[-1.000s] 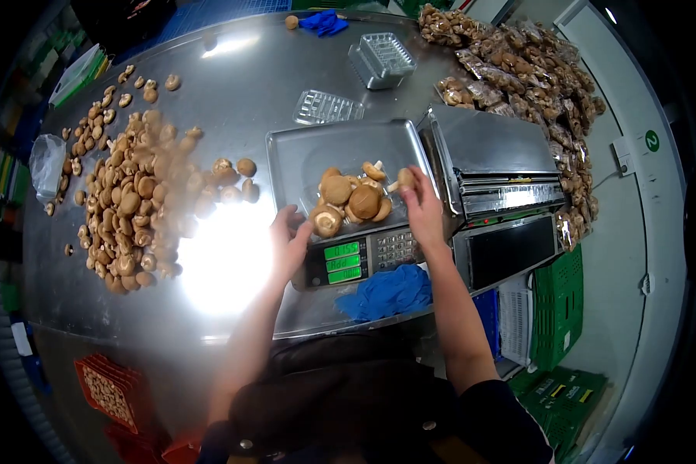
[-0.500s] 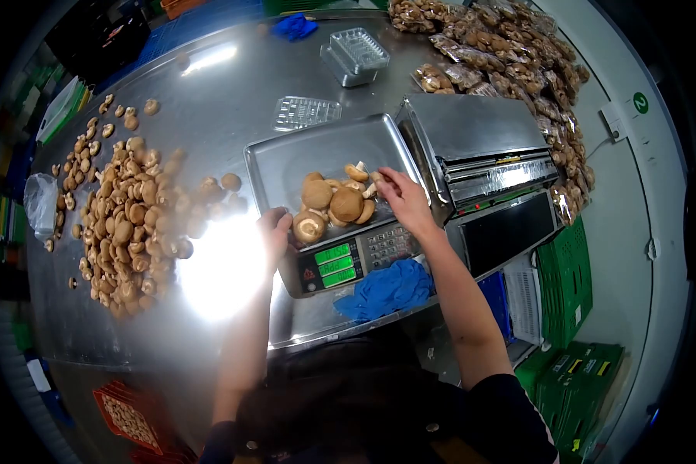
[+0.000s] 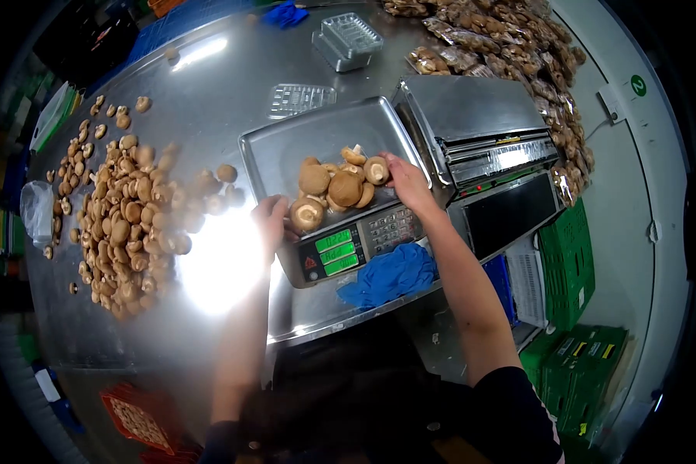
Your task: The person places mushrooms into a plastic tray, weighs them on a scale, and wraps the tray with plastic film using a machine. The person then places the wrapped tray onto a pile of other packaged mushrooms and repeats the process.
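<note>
Weighing brown button mushrooms [image 3: 336,185] on steel scale pan [image 3: 286,151]: small heap done, big loose pile [image 3: 124,209] left. Right hand [image 3: 406,182] fingers curled round one cap; left hand [image 3: 271,220] open at pan edge, beside another mushroom.

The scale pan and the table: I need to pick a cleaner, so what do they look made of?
Scale pan: likely stainless steel, brushed grey with a dull sheen. Table: apparently the same metal, smoother, mirroring the lamp as a bright glare.
</note>
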The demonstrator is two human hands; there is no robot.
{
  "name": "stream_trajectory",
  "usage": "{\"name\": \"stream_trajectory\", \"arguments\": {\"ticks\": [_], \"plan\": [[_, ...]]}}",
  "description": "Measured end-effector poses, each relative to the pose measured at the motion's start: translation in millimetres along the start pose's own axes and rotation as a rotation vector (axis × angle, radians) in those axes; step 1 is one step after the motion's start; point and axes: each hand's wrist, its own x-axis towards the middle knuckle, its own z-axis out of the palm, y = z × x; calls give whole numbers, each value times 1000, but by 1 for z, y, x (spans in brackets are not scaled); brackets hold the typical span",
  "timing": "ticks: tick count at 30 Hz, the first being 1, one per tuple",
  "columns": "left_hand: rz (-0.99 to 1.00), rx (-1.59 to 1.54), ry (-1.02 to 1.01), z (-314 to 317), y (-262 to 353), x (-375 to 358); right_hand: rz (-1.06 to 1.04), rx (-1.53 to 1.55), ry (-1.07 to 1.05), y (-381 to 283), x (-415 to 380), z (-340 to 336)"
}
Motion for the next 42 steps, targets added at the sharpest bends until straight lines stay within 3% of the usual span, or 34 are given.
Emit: {"name": "stream_trajectory", "arguments": {"ticks": [1,2,5,6,8,11,14,16,21,30,37,40,42], "plan": [[8,-48,4,1,-2,2,-6,60,56,1,0,7],[-8,-8,13,2,0,1,74,-147,-26,-3,3,3],[4,27,66,6,-1,-2,37,-26,-31,7,8,6],[150,19,89,7,-11,4,37,21,-44,11,11,6],[124,-52,120,9,-12,-1,-8,97,6,14,10,7],[723,412,101,-10,-69,30,-160,-37,22,2,7,-9],[302,0,131,31,-1,-16,-246,-31,7,-43,-5,-56],[239,-96,182,75,42,-38,-313,-17,-3,-48,1,-93],[368,23,84,179,80,-18,-359,-84,50,-21,35,-206],[117,69,-99,385,132,61,-151,-76,159,64,103,-383],[81,167,-163,441,131,101,-137,-139,160,85,119,-428],[106,245,-112,443,131,96,-403,-396,233,89,116,-433],[129,376,-94,442,134,90,-403,-371,205,88,113,-436]]}}
